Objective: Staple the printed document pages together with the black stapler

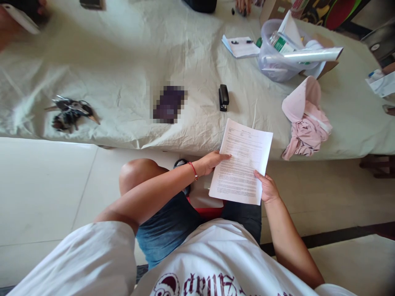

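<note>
A stack of printed paper sheets is held up between both hands, just in front of the table edge and above my lap. My left hand, with a red bracelet at the wrist, grips the left edge with its thumb on top. On the lower right edge, my right hand pinches the sheets the same way, fingers hidden behind them. A black stapler lies on the table just beyond the papers. Left of it is a dark, pixelated rectangular item.
A cloth-covered table spans the view. On it lie keys, a pink cap-like cloth item, a notepad and a plastic basket full of items. Other people's hands show at the far edge and upper left.
</note>
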`<state>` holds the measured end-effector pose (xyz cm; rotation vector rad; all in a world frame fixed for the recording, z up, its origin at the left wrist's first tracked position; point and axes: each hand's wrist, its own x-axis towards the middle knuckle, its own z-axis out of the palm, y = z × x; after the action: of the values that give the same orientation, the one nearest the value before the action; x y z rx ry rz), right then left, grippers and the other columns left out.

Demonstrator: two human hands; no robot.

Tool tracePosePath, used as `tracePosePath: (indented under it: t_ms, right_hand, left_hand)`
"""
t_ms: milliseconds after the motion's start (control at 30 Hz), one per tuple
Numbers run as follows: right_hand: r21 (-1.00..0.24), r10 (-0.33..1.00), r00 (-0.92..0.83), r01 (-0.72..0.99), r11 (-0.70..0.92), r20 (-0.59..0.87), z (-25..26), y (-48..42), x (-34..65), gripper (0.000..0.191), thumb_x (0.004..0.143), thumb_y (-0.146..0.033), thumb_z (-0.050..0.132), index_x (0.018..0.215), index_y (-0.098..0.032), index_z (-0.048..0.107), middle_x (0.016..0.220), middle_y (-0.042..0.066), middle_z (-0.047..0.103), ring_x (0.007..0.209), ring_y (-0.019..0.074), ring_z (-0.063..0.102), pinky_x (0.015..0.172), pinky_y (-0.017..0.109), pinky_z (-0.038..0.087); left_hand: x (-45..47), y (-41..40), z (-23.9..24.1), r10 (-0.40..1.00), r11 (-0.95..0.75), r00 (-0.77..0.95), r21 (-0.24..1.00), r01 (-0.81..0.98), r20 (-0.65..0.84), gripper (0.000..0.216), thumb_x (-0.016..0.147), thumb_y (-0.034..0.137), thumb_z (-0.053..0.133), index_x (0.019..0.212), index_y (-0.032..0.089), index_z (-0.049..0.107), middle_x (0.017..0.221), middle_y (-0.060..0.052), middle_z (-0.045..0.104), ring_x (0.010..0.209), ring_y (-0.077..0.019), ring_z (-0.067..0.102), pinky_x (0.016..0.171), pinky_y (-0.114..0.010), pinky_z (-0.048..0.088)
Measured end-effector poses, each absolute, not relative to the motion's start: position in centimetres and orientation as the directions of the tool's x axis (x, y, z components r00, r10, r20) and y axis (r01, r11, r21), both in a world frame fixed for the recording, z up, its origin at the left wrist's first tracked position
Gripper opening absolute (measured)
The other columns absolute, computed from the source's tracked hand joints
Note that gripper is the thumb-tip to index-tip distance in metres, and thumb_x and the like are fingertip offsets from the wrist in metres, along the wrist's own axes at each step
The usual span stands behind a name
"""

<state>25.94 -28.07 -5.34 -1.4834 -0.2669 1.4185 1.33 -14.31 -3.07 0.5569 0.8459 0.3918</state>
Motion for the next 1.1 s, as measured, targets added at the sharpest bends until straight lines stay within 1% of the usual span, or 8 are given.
tracePosePath:
  t_ms: [167, 333, 433, 600, 700, 833, 967, 1100]
  right_hand:
    - [-0.752, 0.741, 0.256, -0.463, -0.47, -0.621, -4.9, -28.2, 25.6, 0.049, 0.068, -0.041, 0.104, 0.108, -0.019, 0.085, 0.113, 0.011, 0.089, 0.108, 0.0363, 0.086, 0.112, 0.053, 0.068]
    - [-0.739, 0.761, 0.206, -0.486, -0.466, -0.615, -4.4, -27.9, 25.1, 0.057, 0.068, -0.047, 0.103, 0.115, -0.021, 0.084, 0.123, 0.01, 0.088, 0.124, 0.0384, 0.082, 0.12, 0.057, 0.062]
    - [-0.74, 0.765, 0.195, -0.482, -0.47, -0.614, -4.2, -28.0, 25.1, 0.058, 0.068, -0.048, 0.103, 0.116, -0.022, 0.084, 0.122, 0.01, 0.088, 0.126, 0.0392, 0.081, 0.122, 0.059, 0.061]
    - [-0.769, 0.761, 0.243, -0.434, -0.47, -0.602, -4.4, -28.2, 25.4, 0.058, 0.065, -0.048, 0.105, 0.111, -0.019, 0.085, 0.113, 0.012, 0.089, 0.124, 0.0413, 0.082, 0.121, 0.06, 0.061]
    - [-0.777, 0.759, 0.259, -0.42, -0.468, -0.597, -4.5, -28.2, 25.6, 0.058, 0.066, -0.049, 0.105, 0.11, -0.017, 0.086, 0.113, 0.014, 0.088, 0.118, 0.0414, 0.084, 0.117, 0.06, 0.064]
    - [-0.793, 0.771, 0.256, -0.388, -0.47, -0.583, -3.8, -28.3, 26.0, 0.06, 0.064, -0.051, 0.107, 0.11, -0.018, 0.087, 0.112, 0.012, 0.089, 0.114, 0.0389, 0.085, 0.116, 0.057, 0.064]
    - [-0.802, 0.789, 0.218, -0.344, -0.489, -0.575, -2.6, -28.5, 26.3, 0.061, 0.061, -0.053, 0.109, 0.105, -0.016, 0.088, 0.109, 0.013, 0.089, 0.118, 0.04, 0.083, 0.119, 0.056, 0.062]
    - [-0.832, 0.826, 0.189, -0.302, -0.465, -0.531, -2.3, -28.7, 26.0, 0.06, 0.065, -0.055, 0.107, 0.108, -0.018, 0.087, 0.112, 0.012, 0.089, 0.127, 0.0408, 0.08, 0.121, 0.057, 0.06]
  left_hand:
    - [1.2, -14.1, -2.6, 0.55, 0.791, 0.605, 0.591, -0.157, -0.576, 0.039, 0.079, 0.038, 0.095, 0.107, 0.014, 0.082, 0.117, -0.02, 0.086, 0.113, -0.0396, 0.081, 0.112, -0.058, 0.062]
    - [1.2, -14.2, -2.8, 0.571, 0.774, 0.616, 0.607, -0.183, -0.543, 0.048, 0.067, 0.031, 0.101, 0.107, 0.013, 0.084, 0.115, -0.019, 0.086, 0.109, -0.0377, 0.082, 0.112, -0.057, 0.061]
    - [1.3, -14.2, -3.2, 0.579, 0.765, 0.602, 0.622, -0.166, -0.551, 0.047, 0.065, 0.029, 0.102, 0.105, 0.013, 0.085, 0.113, -0.018, 0.087, 0.106, -0.0362, 0.081, 0.112, -0.057, 0.061]
    - [1.2, -14.1, -3.9, 0.581, 0.766, 0.574, 0.626, -0.147, -0.577, 0.041, 0.07, 0.033, 0.1, 0.102, 0.013, 0.084, 0.109, -0.02, 0.086, 0.105, -0.0382, 0.082, 0.108, -0.059, 0.062]
    - [1.1, -14.1, -3.9, 0.576, 0.766, 0.595, 0.624, -0.154, -0.56, 0.043, 0.071, 0.034, 0.1, 0.105, 0.012, 0.084, 0.112, -0.021, 0.085, 0.108, -0.0389, 0.081, 0.109, -0.058, 0.061]
    - [1.0, -13.7, -3.3, 0.579, 0.76, 0.616, 0.627, -0.172, -0.533, 0.048, 0.073, 0.036, 0.098, 0.113, 0.013, 0.083, 0.121, -0.021, 0.085, 0.118, -0.0402, 0.079, 0.114, -0.057, 0.059]
    - [0.7, -13.0, -2.6, 0.628, 0.739, 0.61, 0.617, -0.272, -0.483, 0.053, 0.075, 0.04, 0.097, 0.118, 0.014, 0.08, 0.125, -0.019, 0.085, 0.127, -0.0407, 0.076, 0.116, -0.056, 0.058]
    - [0.9, -12.9, -2.5, 0.673, 0.705, 0.598, 0.624, -0.338, -0.436, 0.053, 0.074, 0.041, 0.099, 0.116, 0.014, 0.08, 0.119, -0.018, 0.086, 0.124, -0.0415, 0.077, 0.112, -0.056, 0.059]
